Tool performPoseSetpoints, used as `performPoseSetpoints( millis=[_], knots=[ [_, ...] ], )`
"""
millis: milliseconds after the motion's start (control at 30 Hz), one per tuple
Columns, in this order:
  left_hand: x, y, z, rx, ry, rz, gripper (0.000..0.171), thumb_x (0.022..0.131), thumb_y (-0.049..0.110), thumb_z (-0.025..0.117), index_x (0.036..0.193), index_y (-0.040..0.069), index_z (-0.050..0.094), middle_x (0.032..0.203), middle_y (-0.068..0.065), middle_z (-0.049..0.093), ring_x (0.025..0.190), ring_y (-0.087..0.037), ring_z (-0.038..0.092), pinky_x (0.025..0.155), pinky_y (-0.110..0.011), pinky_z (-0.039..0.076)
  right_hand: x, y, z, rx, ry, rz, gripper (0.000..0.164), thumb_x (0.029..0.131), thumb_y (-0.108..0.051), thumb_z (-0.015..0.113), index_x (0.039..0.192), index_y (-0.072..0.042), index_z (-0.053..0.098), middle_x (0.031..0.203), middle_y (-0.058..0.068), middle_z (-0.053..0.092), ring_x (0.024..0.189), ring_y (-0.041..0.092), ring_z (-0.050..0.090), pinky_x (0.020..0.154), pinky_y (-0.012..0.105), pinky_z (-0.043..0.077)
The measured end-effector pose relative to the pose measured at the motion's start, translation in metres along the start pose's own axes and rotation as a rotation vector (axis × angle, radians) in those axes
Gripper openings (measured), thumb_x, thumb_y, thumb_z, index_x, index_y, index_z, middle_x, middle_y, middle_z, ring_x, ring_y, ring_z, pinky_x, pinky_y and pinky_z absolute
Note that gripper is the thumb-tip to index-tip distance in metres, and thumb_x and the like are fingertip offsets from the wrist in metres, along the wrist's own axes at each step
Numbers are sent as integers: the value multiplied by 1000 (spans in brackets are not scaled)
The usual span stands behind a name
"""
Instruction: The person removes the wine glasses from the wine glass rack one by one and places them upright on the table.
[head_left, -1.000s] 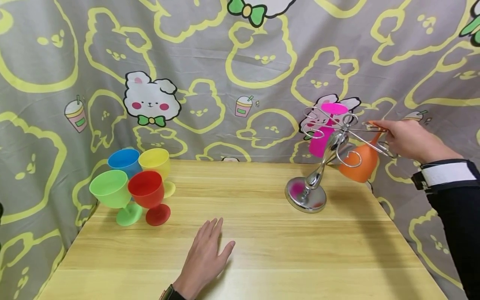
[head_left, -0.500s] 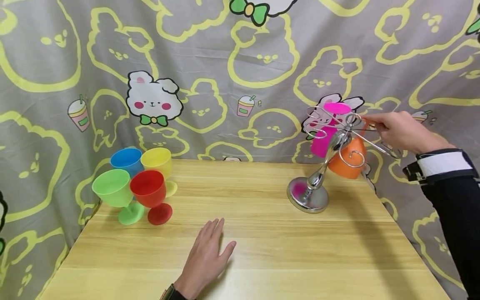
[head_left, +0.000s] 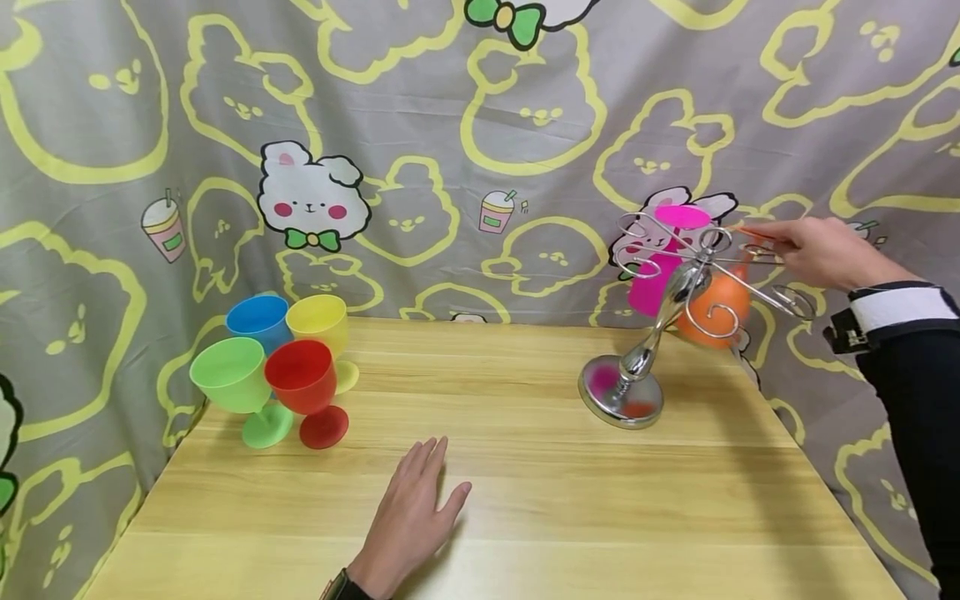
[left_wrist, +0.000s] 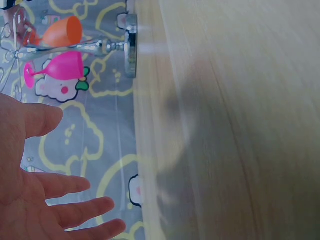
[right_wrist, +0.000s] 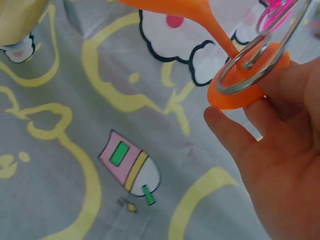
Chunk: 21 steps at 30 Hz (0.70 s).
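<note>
My right hand [head_left: 832, 254] pinches the foot of an orange plastic goblet [head_left: 727, 298], which hangs upside down among the wire arms of a chrome glass rack [head_left: 636, 360]. In the right wrist view, thumb and fingers grip the rim of the orange foot [right_wrist: 227, 97]; a curled wire loop [right_wrist: 235, 89] crosses in front of it. Whether the stem sits inside that loop, I cannot tell. A magenta goblet [head_left: 649, 290] hangs inverted from the rack's far side. My left hand [head_left: 408, 517] is at the table's front, fingers straight and spread, holding nothing.
Several upright goblets stand grouped at the table's left: blue [head_left: 257, 321], yellow [head_left: 318, 321], green [head_left: 232, 375] and red [head_left: 302, 379]. A patterned grey curtain [head_left: 420, 108] encloses the back and sides of the wooden table [head_left: 510, 467].
My right hand has raised the orange goblet slightly and shifted it nearer the rack's stem, then a little back to the right. My left hand stays put.
</note>
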<state>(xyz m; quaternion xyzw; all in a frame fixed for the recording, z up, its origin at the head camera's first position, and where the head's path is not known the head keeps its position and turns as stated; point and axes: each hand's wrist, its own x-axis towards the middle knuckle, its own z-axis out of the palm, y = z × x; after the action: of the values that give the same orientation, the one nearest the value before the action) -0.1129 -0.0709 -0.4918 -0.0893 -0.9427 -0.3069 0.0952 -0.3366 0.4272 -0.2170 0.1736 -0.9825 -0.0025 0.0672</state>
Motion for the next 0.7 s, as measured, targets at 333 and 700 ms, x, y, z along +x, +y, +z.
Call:
performPoseSetpoints(
  millis=[333, 700],
  knots=[
    [0, 0, 0, -18, -15, -16, 70, 98, 48, 58, 151, 5, 43, 152, -17, 45, 143, -38, 36, 115, -56, 32, -35, 2, 6, -47, 97, 120, 49, 95, 3, 37, 142, 1, 53, 92, 29, 63, 49, 23, 34, 47, 32, 27],
    [-1, -2, 1, -21, -30, -18, 70, 98, 49, 57, 151, 5, 43, 152, -17, 44, 143, -38, 36, 116, -55, 31, -120, -35, 23, -51, 248, 236, 49, 97, -2, 34, 143, -1, 52, 49, 2, 32, 38, 18, 24, 39, 29, 22]
  ],
)
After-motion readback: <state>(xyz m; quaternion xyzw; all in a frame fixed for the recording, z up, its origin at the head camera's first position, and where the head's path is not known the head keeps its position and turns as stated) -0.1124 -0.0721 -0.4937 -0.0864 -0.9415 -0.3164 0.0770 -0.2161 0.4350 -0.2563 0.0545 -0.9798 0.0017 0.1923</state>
